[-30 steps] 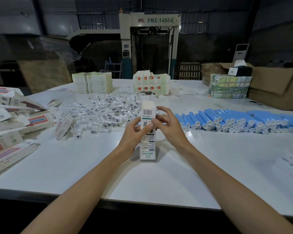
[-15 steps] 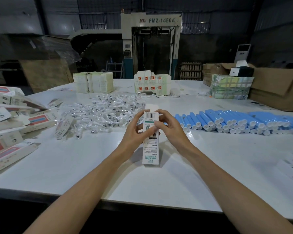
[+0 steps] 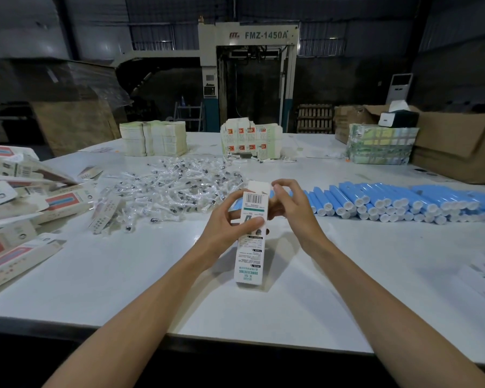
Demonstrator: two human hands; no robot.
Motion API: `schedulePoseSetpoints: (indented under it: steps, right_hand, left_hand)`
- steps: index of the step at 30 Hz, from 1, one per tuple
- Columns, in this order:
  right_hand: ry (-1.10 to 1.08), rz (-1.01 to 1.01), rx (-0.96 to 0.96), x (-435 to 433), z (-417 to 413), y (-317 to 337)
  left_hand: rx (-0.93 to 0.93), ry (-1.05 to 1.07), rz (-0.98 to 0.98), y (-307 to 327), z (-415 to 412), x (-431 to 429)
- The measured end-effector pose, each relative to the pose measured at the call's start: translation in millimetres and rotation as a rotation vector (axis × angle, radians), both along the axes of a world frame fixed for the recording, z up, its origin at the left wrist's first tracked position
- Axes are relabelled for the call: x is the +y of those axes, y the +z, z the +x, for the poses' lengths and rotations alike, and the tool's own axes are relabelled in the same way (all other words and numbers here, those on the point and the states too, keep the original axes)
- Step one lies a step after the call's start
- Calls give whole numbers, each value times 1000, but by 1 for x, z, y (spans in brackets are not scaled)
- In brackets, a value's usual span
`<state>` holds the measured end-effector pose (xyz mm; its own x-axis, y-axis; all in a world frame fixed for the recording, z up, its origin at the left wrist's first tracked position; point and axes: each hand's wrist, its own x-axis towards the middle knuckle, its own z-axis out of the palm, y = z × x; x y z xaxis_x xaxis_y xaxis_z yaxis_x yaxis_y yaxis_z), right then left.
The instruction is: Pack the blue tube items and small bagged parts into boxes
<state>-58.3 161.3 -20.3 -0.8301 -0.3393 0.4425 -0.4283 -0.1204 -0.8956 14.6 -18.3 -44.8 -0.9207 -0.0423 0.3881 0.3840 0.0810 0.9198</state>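
left hand (image 3: 226, 223) grip clamped on the standing box (image 3: 249, 257), right hand (image 3: 295, 214) curled by its top flap, grip unclear.

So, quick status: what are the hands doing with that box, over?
Left hand grips box, stood on end on table. Right hand at its top flap, grip unclear. Blue tubes, bagged parts lie beyond, nothing blocking.

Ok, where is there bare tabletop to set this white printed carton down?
Two free patches on the white table: near-left, between the heap of flat red-and-white cartons and the white printed carton; near-right, between the row of blue plastic tubes and the table's front edge. Crowded: both of those, plus the heap of clear bagged parts centre-left.
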Motion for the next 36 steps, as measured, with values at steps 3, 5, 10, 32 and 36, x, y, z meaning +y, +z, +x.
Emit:
schedulePoseSetpoints:
  steps: [3, 5, 10, 32, 36]
  right_hand:
    - [13, 11, -67, 1, -7, -1]
    - [44, 52, -51, 0, -9, -1]
    - [31, 107, 103, 4, -9, 2]
    - [105, 29, -222, 7, 4, 19]
    - [105, 35, -274, 9, 1, 24]
  left_hand:
    - [-23, -12, -20, 1, 1, 0]
    - [-47, -20, -22, 1, 2, 0]
    - [-62, -23, -45, 2, 3, 0]
    - [-53, -1, -76, 5, 6, 5]
    - [-44, -14, -104, 3, 4, 5]
